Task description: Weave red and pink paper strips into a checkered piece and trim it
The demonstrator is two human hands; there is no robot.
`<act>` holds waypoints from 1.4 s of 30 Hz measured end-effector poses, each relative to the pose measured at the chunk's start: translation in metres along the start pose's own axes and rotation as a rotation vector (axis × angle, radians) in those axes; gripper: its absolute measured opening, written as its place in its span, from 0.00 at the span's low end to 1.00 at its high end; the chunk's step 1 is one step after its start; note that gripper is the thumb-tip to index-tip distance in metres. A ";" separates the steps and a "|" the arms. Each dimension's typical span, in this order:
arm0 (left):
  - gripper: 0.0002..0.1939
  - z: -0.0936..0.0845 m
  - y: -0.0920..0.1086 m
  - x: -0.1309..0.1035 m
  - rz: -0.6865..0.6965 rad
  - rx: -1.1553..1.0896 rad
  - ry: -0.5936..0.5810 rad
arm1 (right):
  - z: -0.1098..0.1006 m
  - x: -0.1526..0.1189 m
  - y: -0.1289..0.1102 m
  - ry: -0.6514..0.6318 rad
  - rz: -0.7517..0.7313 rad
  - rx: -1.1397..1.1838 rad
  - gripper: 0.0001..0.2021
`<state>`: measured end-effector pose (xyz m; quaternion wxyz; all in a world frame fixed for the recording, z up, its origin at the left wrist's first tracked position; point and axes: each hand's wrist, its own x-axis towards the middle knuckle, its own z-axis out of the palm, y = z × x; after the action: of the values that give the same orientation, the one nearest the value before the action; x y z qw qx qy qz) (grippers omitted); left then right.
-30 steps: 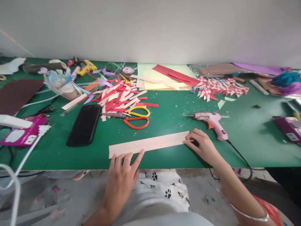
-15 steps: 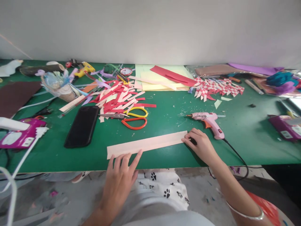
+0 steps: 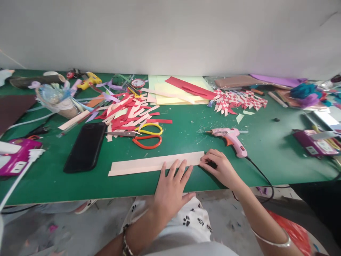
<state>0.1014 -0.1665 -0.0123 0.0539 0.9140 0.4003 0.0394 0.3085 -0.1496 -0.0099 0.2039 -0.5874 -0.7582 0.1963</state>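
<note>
A long pale pink paper strip [image 3: 138, 166] lies on the green table near its front edge, with a fold line along its length. My left hand [image 3: 173, 181] rests with spread fingertips on the strip's lower edge, right of its middle. At the strip's right end, my right hand [image 3: 217, 165] pinches the paper between thumb and fingers. Just beyond that hand lies a pink glue gun [image 3: 231, 135], nozzle to the left. Scissors [image 3: 147, 137] with one yellow and one orange handle lie behind the strip.
A pile of red and pink paper strips [image 3: 130, 112] lies behind the scissors, and a black phone [image 3: 85, 147] to the left. Woven red-and-white paper pieces [image 3: 237, 101] lie at the back right. Purple power sockets [image 3: 315, 142] stand at the right; a cord trails from the glue gun.
My left hand has slid right along the strip, from its left end to near my right hand. The strip now looks narrower, its lower edge folded. The view has shifted slightly.
</note>
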 end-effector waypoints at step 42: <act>0.37 -0.008 -0.041 -0.032 0.019 0.107 0.034 | 0.009 0.001 -0.004 0.095 0.088 -0.108 0.07</act>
<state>0.0490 -0.1617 -0.0105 -0.0023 0.9185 0.3940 0.0342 0.3000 -0.1502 -0.0152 0.1987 -0.6390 -0.7306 0.1359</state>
